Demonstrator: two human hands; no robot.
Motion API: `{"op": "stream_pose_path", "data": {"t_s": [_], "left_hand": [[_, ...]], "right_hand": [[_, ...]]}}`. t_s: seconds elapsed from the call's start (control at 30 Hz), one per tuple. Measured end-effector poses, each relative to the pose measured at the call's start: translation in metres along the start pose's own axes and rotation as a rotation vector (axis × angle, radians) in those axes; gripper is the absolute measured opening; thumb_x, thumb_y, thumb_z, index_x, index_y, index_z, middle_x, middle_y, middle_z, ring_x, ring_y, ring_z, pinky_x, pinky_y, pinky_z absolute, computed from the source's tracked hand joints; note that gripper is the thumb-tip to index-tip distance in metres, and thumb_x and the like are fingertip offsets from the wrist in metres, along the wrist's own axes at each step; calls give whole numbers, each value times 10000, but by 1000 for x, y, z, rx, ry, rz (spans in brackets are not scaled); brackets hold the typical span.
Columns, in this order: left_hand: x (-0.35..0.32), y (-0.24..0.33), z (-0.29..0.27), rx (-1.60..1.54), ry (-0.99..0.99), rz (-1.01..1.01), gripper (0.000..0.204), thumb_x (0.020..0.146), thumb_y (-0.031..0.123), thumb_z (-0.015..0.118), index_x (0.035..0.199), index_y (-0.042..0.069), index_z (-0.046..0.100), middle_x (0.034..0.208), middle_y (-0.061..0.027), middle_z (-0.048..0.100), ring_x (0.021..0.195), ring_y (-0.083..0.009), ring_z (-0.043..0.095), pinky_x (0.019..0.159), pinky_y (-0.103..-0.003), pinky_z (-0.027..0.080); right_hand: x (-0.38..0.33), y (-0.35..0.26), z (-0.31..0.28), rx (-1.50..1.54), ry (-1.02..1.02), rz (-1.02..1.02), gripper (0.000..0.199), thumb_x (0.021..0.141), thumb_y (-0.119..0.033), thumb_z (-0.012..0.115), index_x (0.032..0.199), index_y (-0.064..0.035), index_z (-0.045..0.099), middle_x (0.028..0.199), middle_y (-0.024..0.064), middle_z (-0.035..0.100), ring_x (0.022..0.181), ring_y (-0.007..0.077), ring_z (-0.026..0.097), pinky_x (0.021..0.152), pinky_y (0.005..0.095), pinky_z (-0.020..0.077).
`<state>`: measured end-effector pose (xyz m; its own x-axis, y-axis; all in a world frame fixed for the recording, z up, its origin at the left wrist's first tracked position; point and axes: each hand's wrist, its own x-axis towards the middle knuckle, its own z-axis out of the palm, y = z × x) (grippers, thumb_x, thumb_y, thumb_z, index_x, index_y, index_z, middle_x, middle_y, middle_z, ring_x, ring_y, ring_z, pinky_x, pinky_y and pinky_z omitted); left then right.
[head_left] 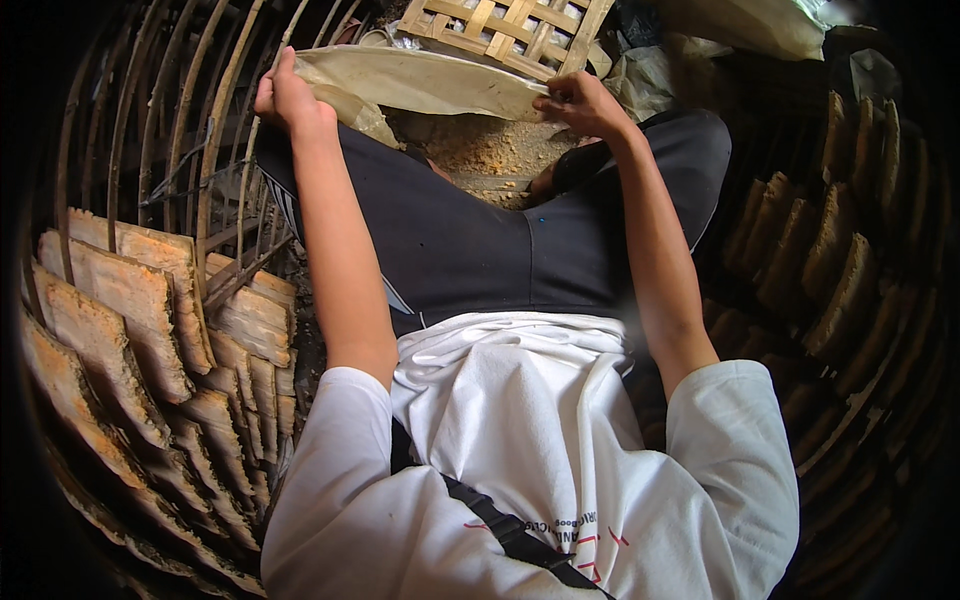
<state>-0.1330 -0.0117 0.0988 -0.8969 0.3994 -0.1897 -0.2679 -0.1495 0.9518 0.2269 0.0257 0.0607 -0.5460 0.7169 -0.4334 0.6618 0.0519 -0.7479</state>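
A pale beige plastic sheet stretches between my two hands, above the ground in front of my knees. My left hand is closed on its left end, thumb on top, beside the upright slats. At the sheet's right end, my right hand pinches the edge near my right knee. The sheet's upper edge is fairly taut, while a loose fold sags below my left hand. Just beyond the sheet lies a woven bamboo tray with an open lattice.
Curved wooden slats rise at my left. Below them stand stacked rough-edged slabs, and more slabs sit in shadow at my right. Crumbly yellowish bits cover the ground between my legs. Crumpled clear plastic lies near my right knee.
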Motion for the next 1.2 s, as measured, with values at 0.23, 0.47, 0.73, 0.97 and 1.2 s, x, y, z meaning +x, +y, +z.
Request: {"op": "stream_pose_path", "data": {"t_s": [0.23, 0.47, 0.73, 0.97, 1.2], "left_hand": [[5, -25, -8, 488, -160, 218, 590, 771, 163, 837, 1273, 18, 563, 1204, -181, 623, 1080, -255, 621, 976, -448, 483], [-70, -60, 22, 983, -1056, 985, 696, 817, 440, 792, 1434, 219, 560, 1528, -105, 469, 1453, -379, 343, 1196, -624, 147], [-120, -52, 35, 784, -1431, 365, 328, 916, 289, 706, 1179, 93, 709, 1067, -153, 740, 1028, -291, 707, 994, -384, 485], [-111, -53, 36, 799, -1289, 363, 160, 918, 165, 671, 992, 41, 738, 857, -106, 747, 801, -231, 720, 755, -330, 535], [-96, -56, 33, 759, -1189, 416, 169, 921, 153, 680, 1016, 28, 742, 848, -83, 755, 806, -172, 719, 750, -305, 540]], "right_hand": [[-5, 0, 4, 217, 190, -44, 220, 850, -91, 771, 999, 49, 690, 872, 72, 701, 851, 95, 620, 761, 280, 506], [1, -18, 11, 155, 106, -183, 262, 876, -81, 708, 1115, 26, 718, 957, 125, 740, 892, 161, 673, 800, 315, 536], [1, -28, 13, 223, 180, -183, 265, 892, -159, 758, 1070, 33, 722, 893, 75, 737, 797, 101, 637, 748, 288, 527], [-5, -42, 15, -20, 244, -254, 148, 794, -81, 728, 926, -27, 765, 750, 141, 723, 681, 261, 705, 649, 367, 539], [-5, -40, 12, -264, 253, -239, 203, 840, -181, 759, 979, -33, 767, 809, 162, 735, 742, 277, 730, 694, 365, 558]]}}
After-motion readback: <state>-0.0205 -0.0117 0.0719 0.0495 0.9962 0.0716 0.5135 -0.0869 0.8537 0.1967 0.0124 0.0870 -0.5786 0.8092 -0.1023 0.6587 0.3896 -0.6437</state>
